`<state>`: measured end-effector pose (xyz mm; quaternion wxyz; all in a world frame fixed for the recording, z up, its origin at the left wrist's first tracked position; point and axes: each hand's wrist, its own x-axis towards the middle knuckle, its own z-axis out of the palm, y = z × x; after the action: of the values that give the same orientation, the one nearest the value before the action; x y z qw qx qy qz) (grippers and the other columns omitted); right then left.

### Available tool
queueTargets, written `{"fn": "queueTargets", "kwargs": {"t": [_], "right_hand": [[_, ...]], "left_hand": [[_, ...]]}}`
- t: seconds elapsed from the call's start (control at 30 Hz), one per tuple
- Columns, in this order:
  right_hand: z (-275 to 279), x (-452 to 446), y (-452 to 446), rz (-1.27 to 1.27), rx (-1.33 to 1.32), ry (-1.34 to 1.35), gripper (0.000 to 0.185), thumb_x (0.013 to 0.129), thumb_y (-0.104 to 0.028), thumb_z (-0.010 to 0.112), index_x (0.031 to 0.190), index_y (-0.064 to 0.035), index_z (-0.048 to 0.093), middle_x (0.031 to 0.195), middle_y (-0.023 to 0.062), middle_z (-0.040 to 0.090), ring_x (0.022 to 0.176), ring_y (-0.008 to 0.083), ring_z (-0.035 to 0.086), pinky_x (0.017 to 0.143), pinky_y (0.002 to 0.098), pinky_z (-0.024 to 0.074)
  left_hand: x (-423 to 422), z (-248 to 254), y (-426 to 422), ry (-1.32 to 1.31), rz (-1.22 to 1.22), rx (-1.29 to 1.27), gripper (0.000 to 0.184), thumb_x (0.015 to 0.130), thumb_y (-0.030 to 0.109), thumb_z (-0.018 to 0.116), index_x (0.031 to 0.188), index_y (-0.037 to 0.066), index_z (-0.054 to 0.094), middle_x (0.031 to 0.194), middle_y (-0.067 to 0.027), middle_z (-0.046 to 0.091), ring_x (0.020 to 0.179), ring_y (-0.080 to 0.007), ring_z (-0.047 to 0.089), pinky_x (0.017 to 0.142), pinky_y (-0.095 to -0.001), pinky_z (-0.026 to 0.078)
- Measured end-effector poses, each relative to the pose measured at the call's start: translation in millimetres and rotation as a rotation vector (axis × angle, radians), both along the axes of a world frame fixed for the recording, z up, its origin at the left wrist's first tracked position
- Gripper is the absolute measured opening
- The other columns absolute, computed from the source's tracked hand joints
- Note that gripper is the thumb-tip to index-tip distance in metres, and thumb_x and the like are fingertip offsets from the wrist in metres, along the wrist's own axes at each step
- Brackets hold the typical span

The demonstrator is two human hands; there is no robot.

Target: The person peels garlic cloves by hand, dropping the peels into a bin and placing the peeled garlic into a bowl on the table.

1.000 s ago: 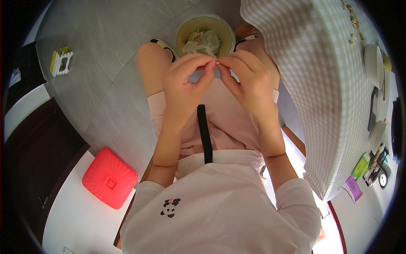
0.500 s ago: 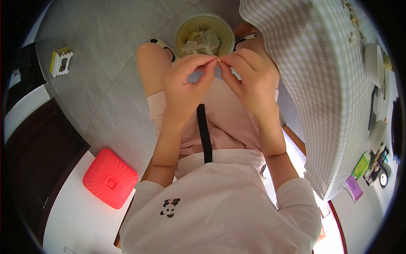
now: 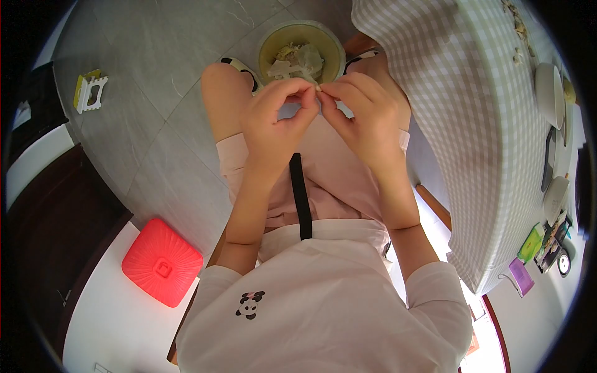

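Observation:
A small pale piece (image 3: 318, 88), too small to name for sure, sits between the fingertips of both hands. My left hand (image 3: 273, 115) pinches it from the left with thumb and forefinger. On the other side my right hand (image 3: 367, 115) has thumb and fingers pressed together at the same piece. Both hands are raised above my lap, by the near rim of a round bin (image 3: 339, 45) on the floor. Inside the bin lie a crumpled clear plastic bag (image 3: 308, 59) and pale scraps (image 3: 288, 51).
To the right stands a table under a checked cloth (image 3: 469, 124), with white bowls (image 3: 549, 96), a dark-handled item (image 3: 548, 158) and a green packet (image 3: 530, 242) on it. A red lidded box (image 3: 163, 262) and a white-and-yellow plastic stool (image 3: 90, 91) are at the left.
Both hands have shifted very slightly left, and their fingertips have moved a little at the small pale piece. Everything around them looks the same.

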<state>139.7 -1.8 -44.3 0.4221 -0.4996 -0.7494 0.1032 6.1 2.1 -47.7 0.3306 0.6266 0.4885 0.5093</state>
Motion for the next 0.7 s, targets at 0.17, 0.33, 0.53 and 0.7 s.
{"fn": "queueTargets", "kwargs": {"t": [0.17, 0.33, 0.53, 0.7], "right_hand": [[2.2, -4.2, -1.7, 0.047, -0.252, 0.331, 0.01, 0.065, 0.001, 0.062, 0.073, -0.0002, 0.058, 0.067, 0.0069, 0.055, 0.057, 0.0184, 0.055, 0.048, 0.0253, 0.0446], [4.6, -4.4, -1.0, 0.092, -0.289, 0.451, 0.009, 0.068, 0.002, 0.061, 0.076, 0.0018, 0.058, 0.069, 0.0084, 0.056, 0.058, 0.0153, 0.056, 0.05, 0.0233, 0.0454], [3.5, -5.4, -1.0, 0.055, -0.252, 0.412, 0.009, 0.067, 0.002, 0.061, 0.075, 0.0006, 0.058, 0.069, 0.008, 0.056, 0.057, 0.0165, 0.055, 0.049, 0.0241, 0.045], [-4.3, -7.1, -0.2, -0.016, -0.064, 0.195, 0.012, 0.062, -0.001, 0.063, 0.073, -0.0022, 0.059, 0.067, 0.0068, 0.055, 0.056, 0.0198, 0.054, 0.047, 0.0263, 0.0442]], "left_hand": [[-1.7, 0.5, -1.8, -0.147, -0.025, -0.093, 0.01, 0.069, -0.004, 0.059, 0.077, -0.001, 0.055, 0.072, -0.0059, 0.058, 0.064, -0.012, 0.058, 0.059, -0.0216, 0.047], [-3.6, -0.4, -2.4, -0.318, -0.035, -0.191, 0.007, 0.071, -0.003, 0.058, 0.077, -0.003, 0.055, 0.074, -0.0068, 0.059, 0.068, -0.0119, 0.059, 0.062, -0.0215, 0.048], [-2.4, 1.4, -3.0, -0.38, -0.017, -0.232, 0.011, 0.072, -0.004, 0.058, 0.083, -0.004, 0.058, 0.077, -0.0091, 0.06, 0.071, -0.0127, 0.059, 0.063, -0.0215, 0.048], [-2.3, -0.5, -2.4, -0.267, -0.021, -0.131, 0.011, 0.071, -0.004, 0.059, 0.082, -0.002, 0.06, 0.076, -0.008, 0.061, 0.069, -0.0118, 0.059, 0.062, -0.0208, 0.048]]}}
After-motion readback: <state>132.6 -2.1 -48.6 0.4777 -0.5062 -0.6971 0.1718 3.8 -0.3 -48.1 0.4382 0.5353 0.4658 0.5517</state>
